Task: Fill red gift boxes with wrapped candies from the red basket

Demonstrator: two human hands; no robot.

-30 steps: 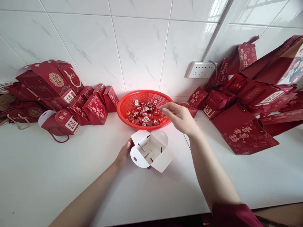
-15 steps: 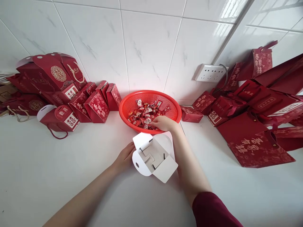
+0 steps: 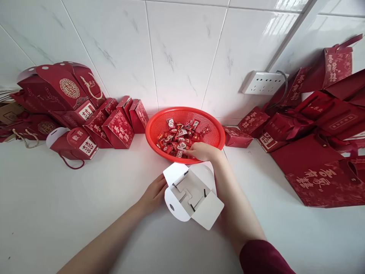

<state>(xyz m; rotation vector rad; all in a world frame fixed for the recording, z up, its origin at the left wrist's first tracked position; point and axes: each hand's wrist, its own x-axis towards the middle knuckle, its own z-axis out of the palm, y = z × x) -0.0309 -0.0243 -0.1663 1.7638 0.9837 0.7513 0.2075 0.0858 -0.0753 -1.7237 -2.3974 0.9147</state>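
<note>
An opened paper gift box (image 3: 194, 192) stands on the counter, its white flaps folded outward and its inside bare apart from dark slot tabs. My left hand (image 3: 155, 193) holds its left side, with the fingertips hidden behind a flap. Behind it, a red plastic basket (image 3: 185, 110) contains a heap of red wrapped candies (image 3: 178, 139). Over the basket's front rim reaches my right hand (image 3: 203, 151), its fingers closed together among the candies at the near right; the fingertips are partly hidden.
Red gift boxes (image 3: 118, 129) are grouped along the wall on the left, with a small handled box (image 3: 75, 142) in front. More red boxes and bags (image 3: 322, 175) are piled on the right. A white power strip (image 3: 265, 83) is on the tiled wall.
The view has shifted slightly, so the box, basket and hands appear a little farther right and lower. My right hand stays in the candies and my left hand stays at the box.
</note>
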